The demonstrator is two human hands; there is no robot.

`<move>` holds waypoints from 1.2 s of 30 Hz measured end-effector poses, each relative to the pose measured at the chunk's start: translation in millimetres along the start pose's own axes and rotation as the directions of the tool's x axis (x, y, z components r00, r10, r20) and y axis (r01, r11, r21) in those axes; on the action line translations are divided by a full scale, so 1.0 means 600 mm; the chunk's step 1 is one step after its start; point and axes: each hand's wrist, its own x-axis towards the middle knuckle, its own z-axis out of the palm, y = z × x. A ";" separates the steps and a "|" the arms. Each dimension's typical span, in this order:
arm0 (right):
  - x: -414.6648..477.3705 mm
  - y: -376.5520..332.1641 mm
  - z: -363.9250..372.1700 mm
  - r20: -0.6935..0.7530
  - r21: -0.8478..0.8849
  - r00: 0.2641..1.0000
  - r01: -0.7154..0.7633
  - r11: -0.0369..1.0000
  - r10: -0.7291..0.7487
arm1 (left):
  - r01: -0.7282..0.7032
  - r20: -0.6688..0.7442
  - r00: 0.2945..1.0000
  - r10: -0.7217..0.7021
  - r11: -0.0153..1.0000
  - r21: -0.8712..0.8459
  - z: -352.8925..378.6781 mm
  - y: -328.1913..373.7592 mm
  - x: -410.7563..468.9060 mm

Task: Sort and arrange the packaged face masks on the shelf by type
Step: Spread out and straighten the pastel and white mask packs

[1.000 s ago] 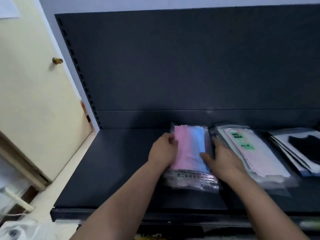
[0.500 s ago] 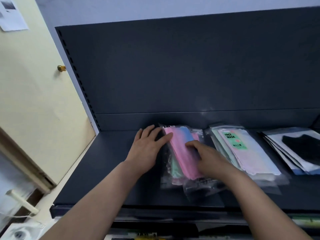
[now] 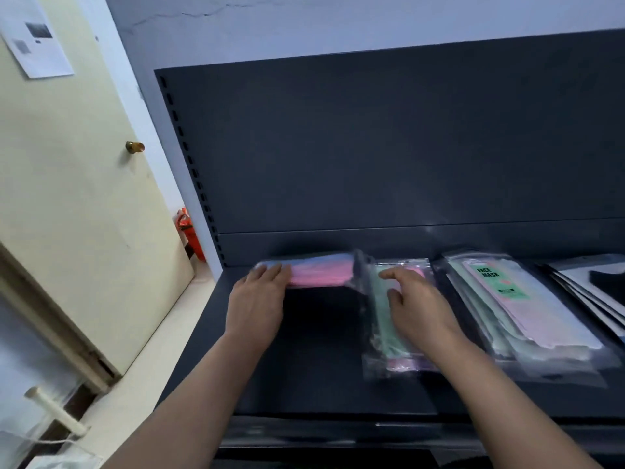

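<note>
My left hand (image 3: 258,301) lies palm-down at the rear left of the dark shelf (image 3: 321,363), its fingers (image 3: 270,273) extended and pressing on the left end of a pink-and-blue mask packet (image 3: 321,274); the fingers are laid flat over the packet, with no closed grip that I can see. This packet lies crosswise, along the foot of the shelf's back panel (image 3: 389,147), and is blurred. My right hand (image 3: 417,306) rests just to the right, fingers loosely spread and slightly curled, on top of a stack of clear packets with pale green and pink masks (image 3: 384,328), which lies lengthwise from back to front; the hand presses down on it without closing around it. The far end of the crosswise packet meets the upper left corner of this stack. Just beside the stack, to the right, lies a second pile whose top packet carries a green label reading "FACE MASK" (image 3: 500,277) over a pale pink mask. Farther right, at the frame's edge, is a pile of white packets with a black mask (image 3: 605,282) showing. To the left of the shelving stands a cream door (image 3: 67,198) with a brass knob (image 3: 134,146) and a printed sheet (image 3: 35,38) fixed to it.
</note>
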 end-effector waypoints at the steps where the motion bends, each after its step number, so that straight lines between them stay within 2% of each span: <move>1: 0.000 0.003 0.004 0.055 -0.109 0.998 -0.012 0.994 0.018 | -0.001 0.135 0.991 -0.003 0.999 0.032 0.008 0.000 -0.005; 3: -0.004 0.005 0.010 0.150 -0.303 0.984 -0.043 0.952 0.092 | -0.043 0.408 0.912 0.025 0.998 0.035 0.022 0.005 -0.012; 4: -0.007 -0.001 0.017 0.171 -0.350 0.978 -0.053 0.935 0.120 | -0.052 0.454 0.890 0.036 0.998 0.022 0.027 -0.002 -0.014; 11: -0.020 -0.013 0.026 0.130 -0.458 0.969 -0.127 0.880 0.208 | -0.040 0.474 0.880 0.036 0.999 -0.001 0.049 0.000 -0.010; 18: -0.027 -0.012 0.011 0.233 -0.408 0.944 -0.121 0.905 0.232 | 0.036 0.447 0.894 -0.032 0.999 -0.001 0.075 -0.002 0.011; 25: -0.039 -0.001 0.022 0.161 -0.405 0.962 -0.139 0.904 0.220 | -0.002 0.422 0.906 0.008 1.000 -0.016 0.081 -0.010 0.013; 32: -0.040 0.001 0.028 0.122 -0.430 0.971 -0.136 0.892 0.207 | 0.028 0.441 0.898 -0.004 0.998 -0.048 0.068 -0.005 0.015; 36: -0.039 -0.004 0.038 0.117 -0.458 0.971 -0.132 0.879 0.207 | -0.005 0.378 0.926 -0.018 0.998 0.059 0.047 -0.005 0.019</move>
